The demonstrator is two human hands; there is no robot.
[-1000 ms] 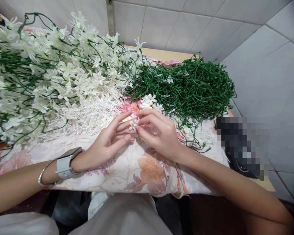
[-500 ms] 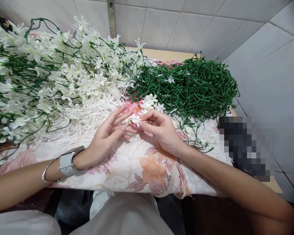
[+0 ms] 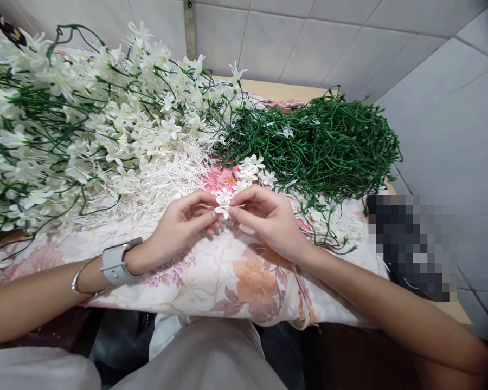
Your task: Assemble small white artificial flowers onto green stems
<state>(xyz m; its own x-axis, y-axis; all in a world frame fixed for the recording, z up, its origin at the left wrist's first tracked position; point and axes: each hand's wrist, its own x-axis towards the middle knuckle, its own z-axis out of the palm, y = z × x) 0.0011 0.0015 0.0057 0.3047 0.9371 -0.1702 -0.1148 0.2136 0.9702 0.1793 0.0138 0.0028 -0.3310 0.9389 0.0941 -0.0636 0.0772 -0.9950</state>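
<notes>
A small white artificial flower [image 3: 223, 205] is pinched between my two hands above the cloth. My left hand [image 3: 182, 223], with a watch and a bangle at its wrist, grips the flower's left side between thumb and forefinger. From the other side, my right hand [image 3: 273, 221] pinches it, and a thin white thread-like piece pokes out at those fingertips. Just beyond my hands lie a few loose white blossoms [image 3: 252, 163]. A heap of thin white stamens [image 3: 162, 179] spreads to the left of them.
Many white flowers on green stems [image 3: 106, 108] cover the back left. Bare green stems [image 3: 329, 143] are piled at the back right. A floral cloth [image 3: 195, 292] covers the table, and a tiled wall [image 3: 301, 43] stands behind it. A blurred dark object [image 3: 406, 244] sits at the right edge.
My left hand's spread fingers have closed on the white flower, beside my right hand's pinch. The view has shifted slightly.
</notes>
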